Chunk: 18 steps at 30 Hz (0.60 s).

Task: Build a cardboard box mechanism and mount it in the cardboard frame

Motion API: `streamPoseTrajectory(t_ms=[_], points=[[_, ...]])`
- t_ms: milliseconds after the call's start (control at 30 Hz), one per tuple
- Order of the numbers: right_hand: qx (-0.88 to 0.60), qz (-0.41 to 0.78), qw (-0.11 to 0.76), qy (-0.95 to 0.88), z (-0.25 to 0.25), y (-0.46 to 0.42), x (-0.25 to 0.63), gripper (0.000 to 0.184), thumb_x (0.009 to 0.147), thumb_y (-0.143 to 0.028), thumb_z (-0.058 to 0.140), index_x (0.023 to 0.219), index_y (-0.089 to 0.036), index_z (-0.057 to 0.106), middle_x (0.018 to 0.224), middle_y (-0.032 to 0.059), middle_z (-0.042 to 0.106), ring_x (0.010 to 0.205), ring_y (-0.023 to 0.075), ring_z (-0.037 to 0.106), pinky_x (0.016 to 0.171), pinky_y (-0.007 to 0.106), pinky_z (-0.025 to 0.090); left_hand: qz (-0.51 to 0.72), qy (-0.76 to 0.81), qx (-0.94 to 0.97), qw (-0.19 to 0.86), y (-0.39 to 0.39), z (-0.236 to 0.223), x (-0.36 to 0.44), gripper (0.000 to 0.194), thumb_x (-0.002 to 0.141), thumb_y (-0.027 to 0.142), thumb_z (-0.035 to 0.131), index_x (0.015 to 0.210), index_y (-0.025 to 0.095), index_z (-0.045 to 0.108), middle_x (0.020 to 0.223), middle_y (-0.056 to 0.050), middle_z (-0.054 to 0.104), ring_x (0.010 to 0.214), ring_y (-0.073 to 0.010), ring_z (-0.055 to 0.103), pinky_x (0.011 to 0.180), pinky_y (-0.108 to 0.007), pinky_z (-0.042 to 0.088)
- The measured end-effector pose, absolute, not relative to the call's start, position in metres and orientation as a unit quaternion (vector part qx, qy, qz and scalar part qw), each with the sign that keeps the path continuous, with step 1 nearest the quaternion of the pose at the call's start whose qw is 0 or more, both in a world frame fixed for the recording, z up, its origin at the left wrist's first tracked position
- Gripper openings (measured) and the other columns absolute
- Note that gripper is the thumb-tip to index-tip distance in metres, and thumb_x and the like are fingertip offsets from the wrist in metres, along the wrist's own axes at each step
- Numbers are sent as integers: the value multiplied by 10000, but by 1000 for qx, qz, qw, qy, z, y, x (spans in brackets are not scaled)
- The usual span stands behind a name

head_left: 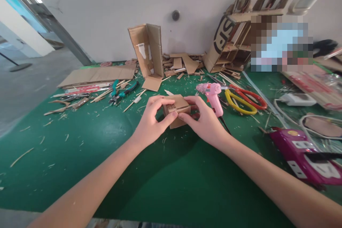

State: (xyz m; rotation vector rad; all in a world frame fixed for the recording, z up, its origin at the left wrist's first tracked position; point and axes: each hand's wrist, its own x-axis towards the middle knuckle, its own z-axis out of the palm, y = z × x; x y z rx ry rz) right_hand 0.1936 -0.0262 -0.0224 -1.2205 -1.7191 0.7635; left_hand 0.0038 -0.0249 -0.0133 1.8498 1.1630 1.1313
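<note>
Between my two hands is a small brown cardboard box [181, 104] with a printed square code on its top. My left hand [156, 114] grips its left side, thumb at the front edge and fingers over the top. On the right side, my right hand [201, 115] holds it with the thumb in front and fingers behind. Both thumbs nearly meet at the front. The box's underside is hidden. Just right of my right hand lies a pink hot glue gun [213, 96], its nozzle end unclear.
Pliers [124, 92] and thin sticks lie at the left. Behind stand a folded cardboard piece [149, 53] and a cardboard shelf [227, 42]. Yellow-and-red-handled scissors [240, 102] and a purple power strip [301, 156] are at the right. Scraps litter the green table [107, 185].
</note>
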Motion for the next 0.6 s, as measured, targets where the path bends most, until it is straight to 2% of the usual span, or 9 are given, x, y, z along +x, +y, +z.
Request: streamPoseTrajectory(t_ms=[100, 167, 233, 300, 367, 400, 467, 533, 600], points=[[-468, 328, 459, -680, -15, -29, 195, 350, 910, -458, 583, 1183, -240, 560, 1172, 94, 655, 1080, 249, 631, 781, 379, 596, 470, 435, 638, 428, -24, -9, 8, 288, 864, 459, 661, 1075, 263, 646, 1194, -62, 627, 1097, -226, 615, 966, -418, 527], [-437, 336, 456, -699, -11, -31, 199, 360, 956, -485, 496, 1238, -267, 549, 1266, 88, 612, 1176, 254, 585, 869, 403, 579, 477, 428, 565, 519, -23, -5, 8, 326, 891, 518, 602, 1092, 263, 639, 1184, -62, 657, 1037, -226, 648, 860, -384, 574], [-405, 329, 439, -732, -9, -34, 202, 453, 952, -489, 506, 1362, -301, 466, 1433, 83, 493, 1324, 277, 478, 963, 439, 545, 457, 431, 509, 589, -21, -1, 6, 404, 914, 578, 525, 1142, 262, 632, 1185, -76, 676, 1015, -241, 670, 784, -374, 596], [-380, 305, 416, -768, -8, -37, 205, 635, 909, -472, 588, 1474, -332, 334, 1577, 70, 307, 1455, 307, 304, 1026, 476, 509, 417, 441, 477, 636, -19, 1, 3, 492, 920, 635, 459, 1197, 265, 628, 1188, -87, 693, 1001, -264, 691, 736, -384, 608], [-361, 275, 393, -800, -6, -39, 206, 750, 881, -436, 638, 1520, -348, 257, 1639, 46, 162, 1509, 317, 168, 1073, 506, 468, 382, 444, 466, 663, -17, 3, 0, 542, 909, 679, 432, 1208, 277, 640, 1171, -82, 712, 997, -282, 704, 708, -393, 615], [-351, 265, 384, -812, -6, -40, 206, 763, 877, -424, 645, 1526, -347, 251, 1646, 39, 145, 1515, 316, 144, 1092, 518, 448, 368, 441, 466, 673, -17, 3, -1, 558, 901, 698, 424, 1196, 282, 652, 1151, -77, 723, 988, -285, 709, 691, -390, 616], [-334, 259, 381, -822, -4, -41, 205, 768, 864, -432, 666, 1519, -333, 277, 1624, 60, 226, 1498, 319, 209, 1091, 525, 450, 337, 432, 471, 691, -18, 3, -2, 612, 880, 745, 391, 1164, 284, 675, 1087, -76, 743, 927, -279, 722, 626, -366, 610], [-332, 275, 393, -812, -5, -41, 204, 777, 831, -472, 703, 1492, -304, 331, 1554, 98, 362, 1424, 322, 364, 1035, 495, 506, 309, 431, 478, 700, -20, 2, -3, 730, 855, 808, 305, 1158, 262, 683, 1022, -98, 750, 837, -274, 724, 549, -349, 590], [-342, 300, 415, -788, -8, -39, 204, 799, 791, -524, 732, 1460, -271, 377, 1462, 125, 467, 1302, 309, 508, 966, 453, 556, 310, 451, 507, 666, -23, 0, -4, 852, 828, 851, 205, 1208, 241, 662, 1031, -127, 737, 805, -282, 717, 526, -364, 581]])
